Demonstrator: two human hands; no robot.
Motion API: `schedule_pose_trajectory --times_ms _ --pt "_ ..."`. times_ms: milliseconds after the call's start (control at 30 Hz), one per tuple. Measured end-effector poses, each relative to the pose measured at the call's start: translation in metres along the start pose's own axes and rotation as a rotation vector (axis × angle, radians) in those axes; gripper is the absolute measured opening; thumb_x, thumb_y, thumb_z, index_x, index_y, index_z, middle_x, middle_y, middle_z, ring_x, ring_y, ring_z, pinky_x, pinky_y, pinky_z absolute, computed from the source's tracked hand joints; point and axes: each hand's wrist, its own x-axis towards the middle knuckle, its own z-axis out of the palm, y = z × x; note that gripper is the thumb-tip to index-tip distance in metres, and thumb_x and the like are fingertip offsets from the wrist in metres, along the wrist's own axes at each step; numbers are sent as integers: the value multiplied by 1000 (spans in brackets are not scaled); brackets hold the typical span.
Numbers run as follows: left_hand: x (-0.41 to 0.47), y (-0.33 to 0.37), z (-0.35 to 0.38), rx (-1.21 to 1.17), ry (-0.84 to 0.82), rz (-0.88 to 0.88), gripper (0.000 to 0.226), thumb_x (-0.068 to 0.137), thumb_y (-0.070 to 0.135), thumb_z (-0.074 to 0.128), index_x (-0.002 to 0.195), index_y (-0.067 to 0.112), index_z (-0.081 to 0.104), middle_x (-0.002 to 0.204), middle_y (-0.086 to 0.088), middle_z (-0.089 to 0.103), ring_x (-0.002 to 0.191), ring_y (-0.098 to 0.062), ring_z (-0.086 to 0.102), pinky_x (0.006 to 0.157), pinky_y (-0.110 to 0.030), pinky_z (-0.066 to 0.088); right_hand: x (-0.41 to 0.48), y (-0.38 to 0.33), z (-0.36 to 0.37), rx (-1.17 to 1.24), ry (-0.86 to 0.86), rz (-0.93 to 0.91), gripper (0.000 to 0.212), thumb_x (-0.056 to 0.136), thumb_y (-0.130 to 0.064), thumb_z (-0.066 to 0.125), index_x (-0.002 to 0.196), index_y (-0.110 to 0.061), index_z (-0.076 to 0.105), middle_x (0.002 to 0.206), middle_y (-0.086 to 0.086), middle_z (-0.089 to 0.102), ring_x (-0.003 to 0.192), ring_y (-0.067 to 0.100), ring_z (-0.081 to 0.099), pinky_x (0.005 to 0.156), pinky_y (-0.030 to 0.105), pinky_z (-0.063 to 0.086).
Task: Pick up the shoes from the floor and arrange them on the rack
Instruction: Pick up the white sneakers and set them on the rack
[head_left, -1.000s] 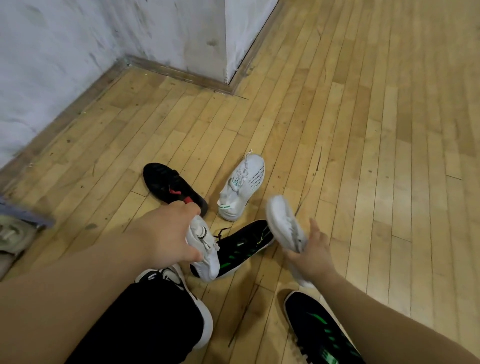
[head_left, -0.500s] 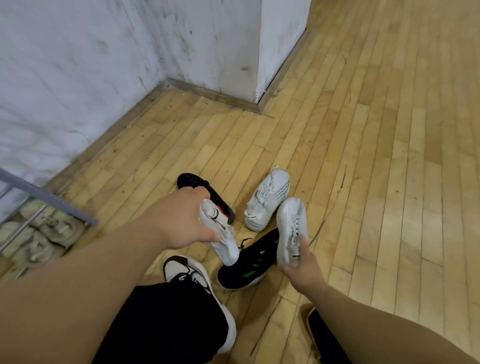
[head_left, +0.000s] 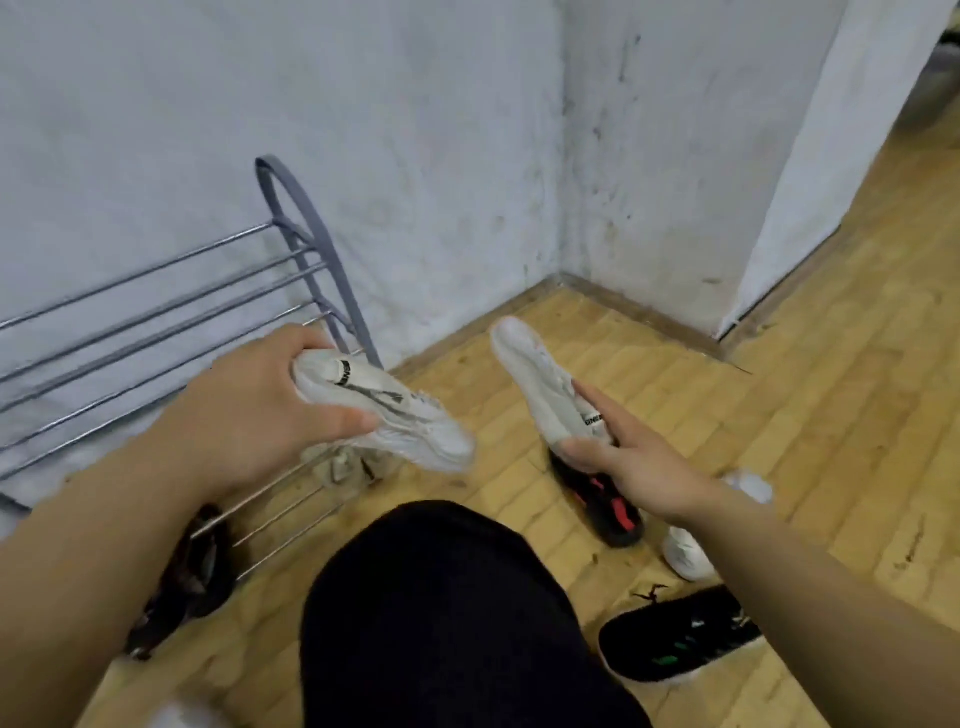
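My left hand (head_left: 254, 410) grips a white sneaker (head_left: 395, 415) by its heel, its toe pointing right, just in front of the metal shoe rack (head_left: 171, 306). A second white sneaker (head_left: 540, 384) is held at the heel by my right hand (head_left: 618, 457), toe pointing up and away, in the air over the floor right of the rack. The rack stands against the white wall at the left. A beige shoe (head_left: 348, 465) lies on its lower tier, partly hidden by the held sneaker. A dark shoe (head_left: 192, 577) sits at the rack's near lower bars.
On the wooden floor lie a black shoe with red marks (head_left: 608, 504), a white sneaker (head_left: 685, 556) partly behind my right forearm, and a black shoe with green marks (head_left: 680, 634). My knee in black cloth (head_left: 441, 613) fills the bottom centre. A wall corner (head_left: 563, 208) stands behind.
Both hands have lifted the white sneakers higher. My view has swung left and up, so the rack is now in front and the floor shoes sit lower right.
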Motion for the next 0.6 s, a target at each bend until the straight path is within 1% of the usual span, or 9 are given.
schedule_pose_trajectory --times_ms 33,67,133,200,233,300,367,467,600 --pt "-11 -19 -14 11 37 -46 58 59 60 92 103 42 58 91 20 66 83 1 59 70 -31 46 17 -21 11 10 -91 8 59 95 -34 71 142 -55 41 135 -36 48 116 -16 54 96 11 42" --pt "-22 -38 -25 21 64 -95 60 59 61 91 104 41 57 92 20 64 82 2 57 69 -30 44 36 -38 24 21 -170 48 49 97 -33 69 134 -57 46 131 -30 54 114 -9 60 97 16 46" --pt "-44 -78 -40 38 88 -187 63 58 66 89 105 39 56 94 19 62 83 0 55 68 -30 43 66 -68 57 22 -292 152 33 99 -38 64 130 -47 57 120 -8 65 106 14 64 96 31 48" --pt "-62 -120 -47 39 91 -250 66 55 71 86 104 38 55 94 18 62 83 -1 56 67 -30 43 89 -83 94 -41 -377 223 38 99 -41 62 136 -31 60 110 3 65 97 23 62 88 36 48" --pt "-68 -138 -48 28 92 -273 67 54 72 86 102 37 56 93 17 63 83 -3 58 66 -31 44 97 -87 112 -92 -413 243 40 98 -41 64 136 -28 61 112 4 66 98 24 62 88 37 49" --pt "-77 -170 -52 13 82 -321 65 55 69 88 101 36 57 92 13 64 83 -8 61 65 -32 46 112 -91 147 -204 -472 241 36 98 -37 66 134 -33 60 122 1 65 107 23 60 96 38 50" --pt "-82 -194 -54 11 47 -344 63 61 64 89 106 35 55 95 11 63 83 -10 60 65 -32 47 124 -94 179 -301 -485 206 53 97 -38 68 146 -40 49 142 -4 54 124 22 53 108 41 47" --pt "-82 -223 -55 -32 26 -347 60 64 59 90 105 33 56 97 6 63 82 -15 63 64 -33 50 151 -85 224 -505 -510 99 74 98 -47 66 161 -38 28 165 -3 31 143 27 39 104 37 39" --pt "-71 -253 -50 -92 40 -349 58 66 56 91 107 35 56 100 7 63 86 -11 62 73 -33 53 192 -57 271 -673 -501 -7 79 101 -52 58 164 -37 14 169 2 26 140 29 47 97 34 44"
